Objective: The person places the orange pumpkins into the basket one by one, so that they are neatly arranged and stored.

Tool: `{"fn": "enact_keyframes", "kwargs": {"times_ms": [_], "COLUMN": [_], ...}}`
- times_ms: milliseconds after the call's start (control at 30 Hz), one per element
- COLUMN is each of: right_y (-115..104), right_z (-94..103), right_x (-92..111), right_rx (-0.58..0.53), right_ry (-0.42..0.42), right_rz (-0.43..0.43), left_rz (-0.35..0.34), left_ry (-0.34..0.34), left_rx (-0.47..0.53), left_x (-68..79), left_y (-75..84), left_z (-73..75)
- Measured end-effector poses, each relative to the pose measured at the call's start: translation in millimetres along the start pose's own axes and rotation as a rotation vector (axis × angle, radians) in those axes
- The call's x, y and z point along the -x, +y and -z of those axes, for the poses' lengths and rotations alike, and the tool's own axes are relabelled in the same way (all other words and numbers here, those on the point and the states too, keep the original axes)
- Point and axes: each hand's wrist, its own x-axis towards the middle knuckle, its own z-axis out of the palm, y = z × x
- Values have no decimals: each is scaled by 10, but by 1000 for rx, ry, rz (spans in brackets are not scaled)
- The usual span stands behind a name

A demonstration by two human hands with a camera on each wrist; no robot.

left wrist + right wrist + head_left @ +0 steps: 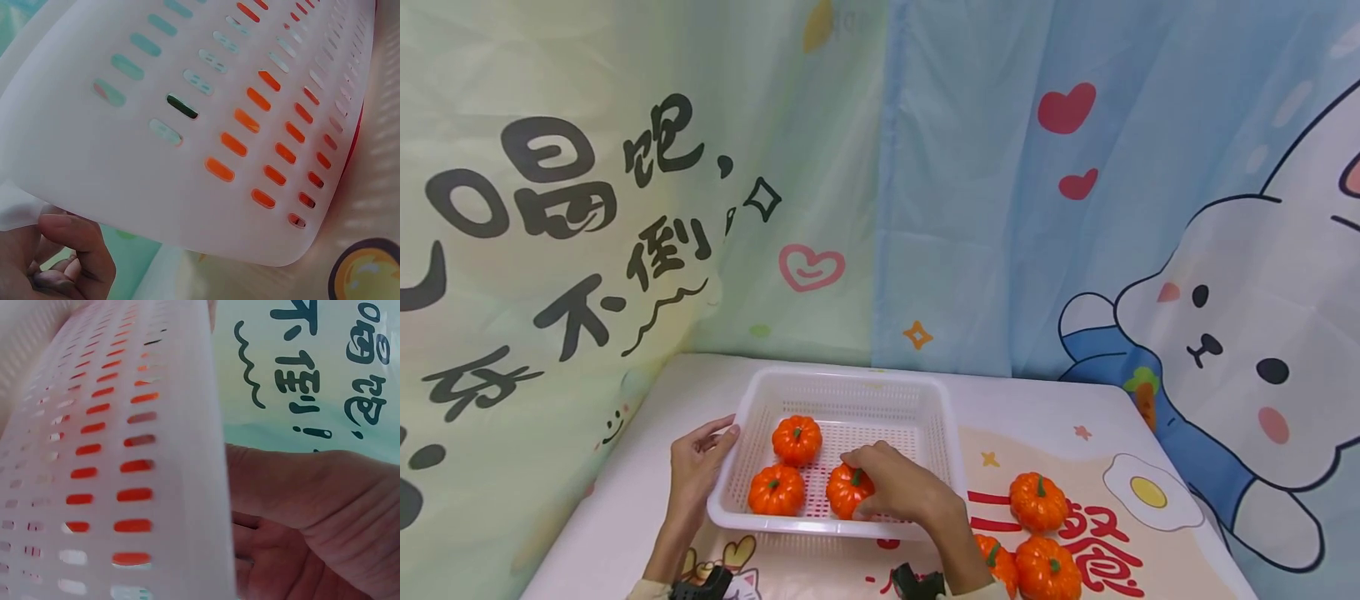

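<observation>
three orange pumpkins (797, 440) sit in white basket (820, 524), right hand (898, 483) pinching rightmost pumpkin (846, 495), left hand (697, 463) gripping left rim (727, 475); three loose pumpkins (1037, 502) lie alongside on table (1030, 408).

The person wears pale beige sleeves (651, 591) and black wrist devices (702, 586).

A cloth backdrop (955, 183) carries black characters (575, 325) at the upper left of the frame, two red hearts (1067, 110) (one above the other) at upper right and a cartoon rabbit (1232, 304) along the right edge, while a fried-egg print (1148, 492) marks the tabletop (1037, 408) at lower right.
</observation>
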Motion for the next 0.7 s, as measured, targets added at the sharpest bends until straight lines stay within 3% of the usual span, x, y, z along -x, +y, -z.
{"fn": "enact_keyframes", "kwargs": {"times_ms": [700], "right_y": [-16], "right_z": [-109], "right_x": [-123], "right_rx": [16], "right_ry": [-25], "right_rz": [-15], "left_rz": [-16], "left_ry": [-2], "left_rx": [-1], "left_x": [11], "left_y": [-3], "left_z": [0]}}
